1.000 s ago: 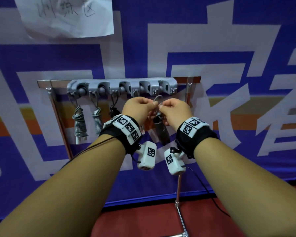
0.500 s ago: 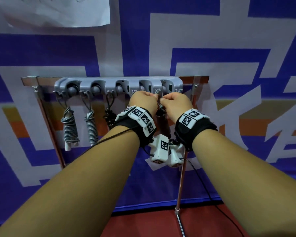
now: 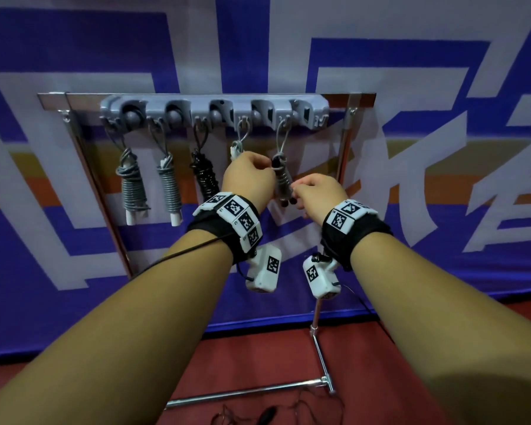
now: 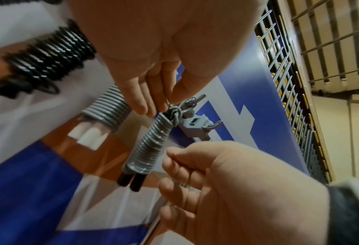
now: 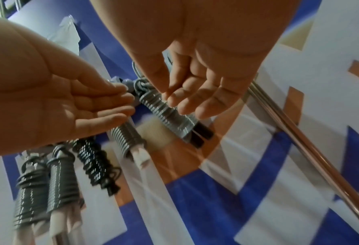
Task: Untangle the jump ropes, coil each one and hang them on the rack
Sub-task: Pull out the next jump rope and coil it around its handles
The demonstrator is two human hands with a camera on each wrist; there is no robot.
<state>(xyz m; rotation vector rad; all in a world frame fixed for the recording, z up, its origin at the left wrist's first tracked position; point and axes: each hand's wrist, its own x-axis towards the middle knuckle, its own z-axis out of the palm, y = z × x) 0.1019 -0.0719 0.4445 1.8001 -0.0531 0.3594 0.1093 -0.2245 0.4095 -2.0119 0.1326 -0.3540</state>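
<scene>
Since the fifth coiled jump rope already hangs by its loop from the rightmost used hook of the grey rack, the job looks basically done and the person seems to be just letting go or steadying it. The left hand is up by the knot at the top of the bundle, fingers straight and together, tips touching or nearly touching the cord, not gripping anything. The right hand sits beside the lower part of the coil with loose, relaxed fingers, holding nothing as far as the wrist views show. Probably both hover there to stop the bundle swinging. Four other ropes hang to the left: two grey coils with white handles, a black one, and another grey one mostly hidden behind the left hand. That neighbour is close, so bumping it is the main risk. The rack is fixed to a metal frame in front of a blue-and-white banner, and there's a loose cable on the red floor below.
</scene>
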